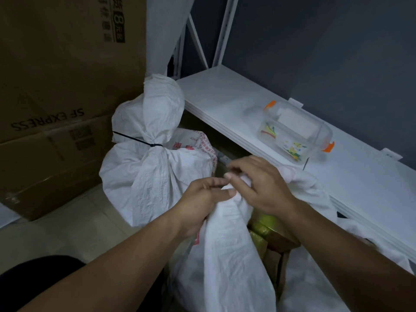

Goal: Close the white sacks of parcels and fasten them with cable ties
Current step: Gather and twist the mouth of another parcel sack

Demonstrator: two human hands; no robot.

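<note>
A white woven sack [229,255] stands open in front of me, with brown and green parcels [267,233] showing inside its mouth. My left hand [202,199] grips a bunched fold of the sack's rim from the left. My right hand [258,185] pinches the same gathered cloth from the right, thumbs nearly touching. Behind it stands a second white sack [155,167], its neck tied by a black cable tie [144,141]. No loose cable tie shows in either hand.
Large brown cardboard boxes [56,97] are stacked at the left on a pale tiled floor [74,224]. A white shelf board [225,97] runs along the right, carrying a clear plastic box [295,134] with orange clips. A grey wall rises behind.
</note>
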